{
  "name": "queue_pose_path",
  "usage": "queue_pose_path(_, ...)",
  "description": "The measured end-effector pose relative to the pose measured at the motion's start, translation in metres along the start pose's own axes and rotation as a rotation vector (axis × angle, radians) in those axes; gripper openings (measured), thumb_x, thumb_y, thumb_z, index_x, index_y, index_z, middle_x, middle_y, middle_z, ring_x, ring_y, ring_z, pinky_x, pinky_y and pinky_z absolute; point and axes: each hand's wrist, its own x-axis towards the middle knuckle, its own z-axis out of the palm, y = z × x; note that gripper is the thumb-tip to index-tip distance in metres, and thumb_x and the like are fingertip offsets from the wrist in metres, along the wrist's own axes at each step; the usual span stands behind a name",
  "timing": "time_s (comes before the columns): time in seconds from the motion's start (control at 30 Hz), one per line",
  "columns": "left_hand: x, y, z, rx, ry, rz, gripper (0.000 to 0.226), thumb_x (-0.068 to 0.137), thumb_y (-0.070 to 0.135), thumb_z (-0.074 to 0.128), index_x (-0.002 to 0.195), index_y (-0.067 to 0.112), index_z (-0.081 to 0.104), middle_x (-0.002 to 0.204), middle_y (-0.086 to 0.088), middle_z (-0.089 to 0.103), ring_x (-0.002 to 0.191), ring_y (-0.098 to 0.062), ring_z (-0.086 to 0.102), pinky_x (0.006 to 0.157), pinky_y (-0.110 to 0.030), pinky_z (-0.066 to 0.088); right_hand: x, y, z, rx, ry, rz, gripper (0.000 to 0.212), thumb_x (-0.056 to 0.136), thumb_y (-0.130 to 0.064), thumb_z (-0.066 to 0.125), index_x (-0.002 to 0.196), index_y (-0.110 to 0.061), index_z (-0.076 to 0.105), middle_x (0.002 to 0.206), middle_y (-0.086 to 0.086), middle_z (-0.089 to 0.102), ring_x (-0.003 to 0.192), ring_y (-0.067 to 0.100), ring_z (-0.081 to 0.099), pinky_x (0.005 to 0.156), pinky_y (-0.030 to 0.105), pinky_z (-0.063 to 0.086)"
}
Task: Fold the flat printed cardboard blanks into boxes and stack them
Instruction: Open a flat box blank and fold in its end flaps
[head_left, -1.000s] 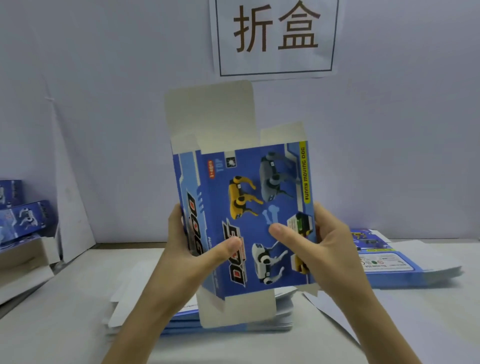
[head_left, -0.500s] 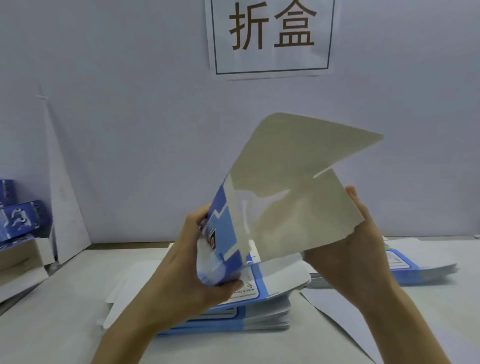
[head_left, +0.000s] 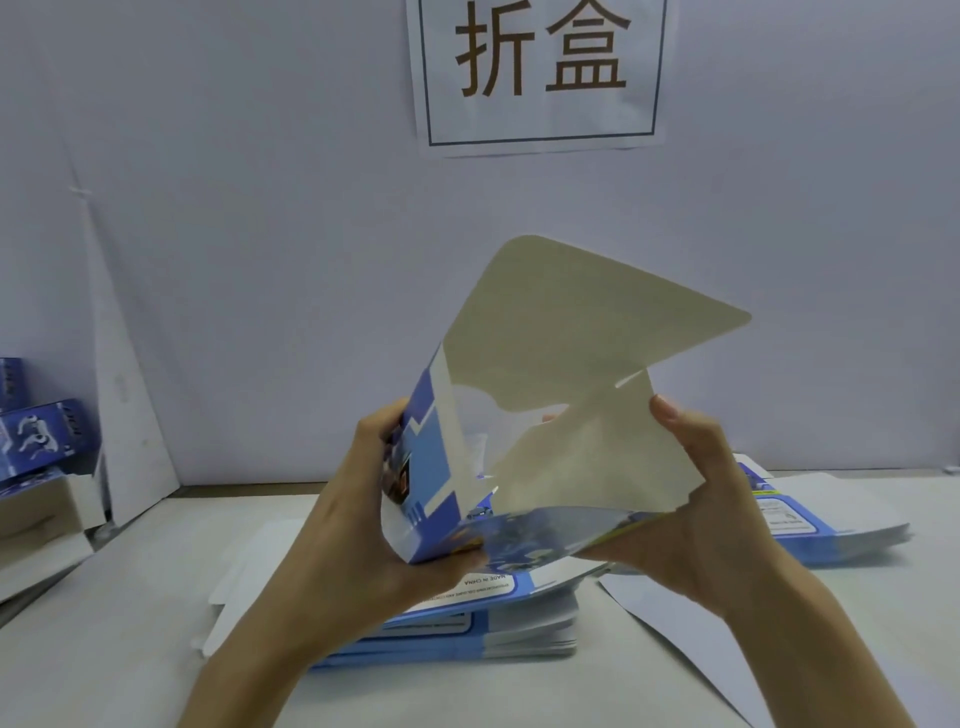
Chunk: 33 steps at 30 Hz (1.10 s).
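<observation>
Above the tabletop (head_left: 130, 623) and its near pile of flat blanks (head_left: 519, 618), the half-opened box (head_left: 431, 467) is held in the air, tipped so its white inside faces the camera. Its large tuck flap (head_left: 587, 322) stands up unfolded. The left hand (head_left: 374, 519) grasps the blue side panel round the lower corner. The right hand (head_left: 691, 499) grasps the opposite side, thumb on the edge of a white panel. Too hard a squeeze from both sides would likely flatten the sleeve again or crease the card off its score lines. Folding the tuck flap before the side flaps could jam the closure. A sharp bend might tear the thin card at the slit (head_left: 626, 381).
</observation>
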Motion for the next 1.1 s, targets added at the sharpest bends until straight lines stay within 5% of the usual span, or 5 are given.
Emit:
queue_pose_path(0.17,0.000,0.004,0.006,0.124,0.016,0.111,0.089,0.062,0.033,0.088,0.128,0.049,0.029,0.115,0.030,0.052,0.097,0.001,0.060,0.069,-0.002,0.044,0.007,0.010,0.003,-0.144,0.290,0.032,0.015,0.080,-0.023,0.065,0.085,-0.017,0.078,0.081,0.004,0.074,0.068,0.016,0.071,0.058,0.038,0.060)
queue_pose_path(0.33,0.001,0.003,0.005,0.214,0.012,0.100,0.092,0.059,0.041,0.084,0.125,0.060,0.023,0.119,0.023,0.049,0.104,-0.001,0.056,0.070,-0.004,0.047,0.013,0.016,-0.002,-0.467,0.409,0.017,0.019,0.094,-0.013,0.050,0.088,-0.015,0.068,0.073,0.001,0.073,0.067,0.013,0.068,0.065,0.034,0.058)
queue_pose_path(0.53,0.002,-0.005,-0.001,0.106,0.055,0.016,0.086,0.052,0.040,0.082,0.121,0.048,0.031,0.111,0.037,0.051,0.101,0.009,0.056,0.065,0.001,0.044,0.007,0.013,0.001,-0.606,0.284,0.070,0.046,0.062,-0.059,0.062,0.084,-0.020,0.073,0.088,0.004,0.073,0.081,0.018,0.072,0.073,0.032,0.060)
queue_pose_path(0.93,0.003,-0.010,-0.004,0.153,0.059,0.041,0.095,0.054,0.040,0.081,0.126,0.058,0.022,0.121,0.026,0.044,0.109,0.008,0.051,0.068,0.002,0.043,0.005,0.012,0.011,-0.705,0.277,-0.044,0.032,0.080,-0.054,0.053,0.081,-0.027,0.071,0.076,-0.015,0.073,0.073,0.006,0.071,0.059,0.012,0.054)
queue_pose_path(1.1,0.004,-0.015,-0.004,0.225,0.083,0.049,0.103,0.056,0.042,0.080,0.138,0.045,0.018,0.131,0.022,0.041,0.114,-0.004,0.054,0.081,-0.008,0.049,0.013,0.021,0.015,-0.940,0.496,-0.136,0.040,0.098,-0.028,0.051,0.069,0.000,0.058,0.055,-0.007,0.054,0.053,0.008,0.051,0.051,0.022,0.049)
